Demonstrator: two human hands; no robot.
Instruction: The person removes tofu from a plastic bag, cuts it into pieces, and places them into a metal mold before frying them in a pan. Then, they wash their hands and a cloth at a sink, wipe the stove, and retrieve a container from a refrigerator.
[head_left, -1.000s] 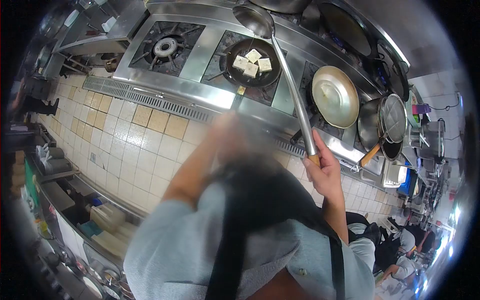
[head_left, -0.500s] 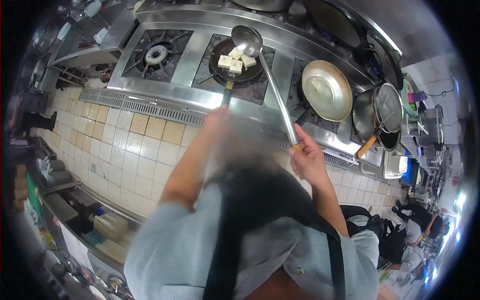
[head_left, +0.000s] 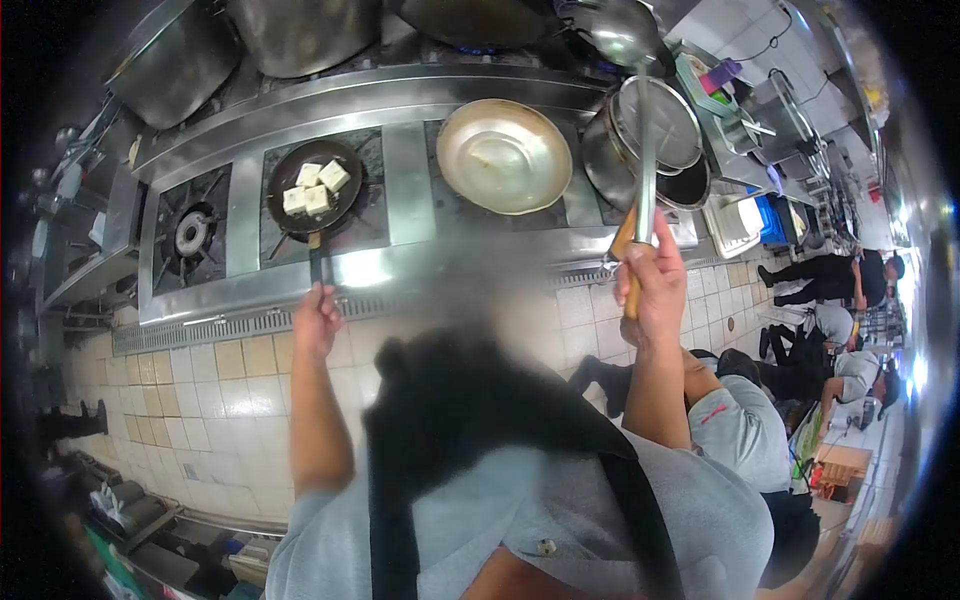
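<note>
My left hand (head_left: 318, 322) is closed on the handle of a small dark frying pan (head_left: 342, 212), which rests on a burner. Several white cubes (head_left: 316, 190) lie together inside that pan. My right hand (head_left: 655, 283) grips the wooden handle of a long metal ladle (head_left: 646, 160). The ladle points away from me, its bowl near the back right of the stove, over dark pans. A wide, shallow metal pan (head_left: 504, 157) stands between my hands, farther back on the stove. Beside the ladle is a pot (head_left: 608, 150) with a strainer (head_left: 660, 125) on top.
At the left sits a bare burner (head_left: 194, 232). Large pots (head_left: 180, 62) stand at the back left. A white tray (head_left: 733, 226) and a blue container (head_left: 773, 218) are at the right. Another person (head_left: 745, 425) is close on my right, and more people are farther off.
The view has turned to the right. The ladle has moved from above the pan with the cubes to the back right. My left hand still holds the small pan's handle.
</note>
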